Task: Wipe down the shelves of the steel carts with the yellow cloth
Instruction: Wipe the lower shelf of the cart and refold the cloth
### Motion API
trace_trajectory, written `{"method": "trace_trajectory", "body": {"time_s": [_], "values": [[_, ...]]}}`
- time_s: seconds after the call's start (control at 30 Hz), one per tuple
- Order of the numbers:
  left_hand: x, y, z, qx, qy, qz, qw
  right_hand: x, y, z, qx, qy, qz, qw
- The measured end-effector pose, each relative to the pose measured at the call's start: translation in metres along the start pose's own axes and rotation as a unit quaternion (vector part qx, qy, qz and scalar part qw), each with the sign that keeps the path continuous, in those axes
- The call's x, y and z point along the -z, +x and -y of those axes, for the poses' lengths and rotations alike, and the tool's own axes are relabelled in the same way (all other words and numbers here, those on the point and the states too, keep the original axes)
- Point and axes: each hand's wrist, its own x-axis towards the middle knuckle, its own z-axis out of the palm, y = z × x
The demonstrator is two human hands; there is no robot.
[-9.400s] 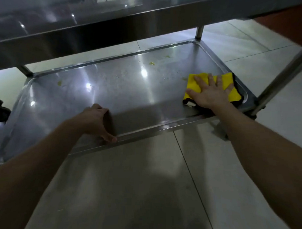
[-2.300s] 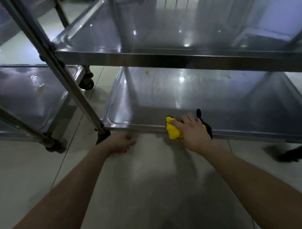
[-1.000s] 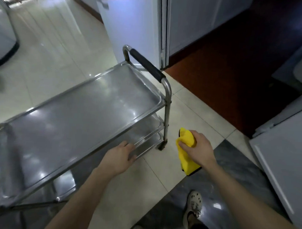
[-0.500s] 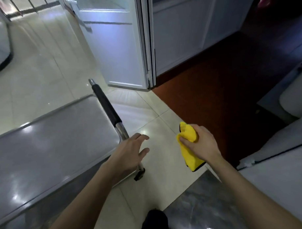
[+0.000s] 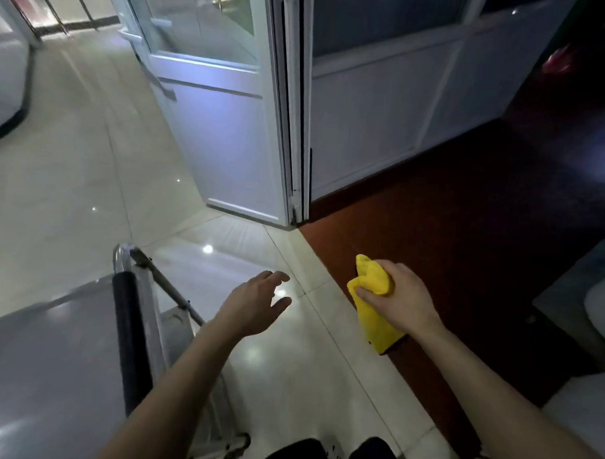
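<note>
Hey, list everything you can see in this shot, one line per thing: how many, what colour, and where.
steel cart: one, silver, lower left
cart handle: one, black grip, at the cart's right end
yellow cloth: one, yellow, bunched, right of centre
door: one, white with glass panel, top centre
tile floor: cream, left and centre
red floor: dark red, right
left hand: one, fingers spread, above the tiles, touching nothing
right hand: one, grips the yellow cloth
</note>
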Motion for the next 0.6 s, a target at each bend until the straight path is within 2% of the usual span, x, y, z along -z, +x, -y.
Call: {"method": "trace_trajectory", "body": {"time_s": [0.3, 0.47, 0.6], "values": [[0.061, 0.126, 0.087, 0.140, -0.022, -0.070, 0.987, -0.036, 0.245, 0.061, 0.115, 0.010, 0.081, 0.990], [0.096, 0.151, 0.143, 0.260, -0.055, -0.103, 0.958, -0.091, 0.365, 0.140, 0.193, 0.018, 0.178, 0.965], [0.123, 0.152, 0.191, 0.354, -0.090, -0.158, 0.918, -0.148, 0.436, 0.222, 0.261, 0.000, 0.266, 0.928]]}}
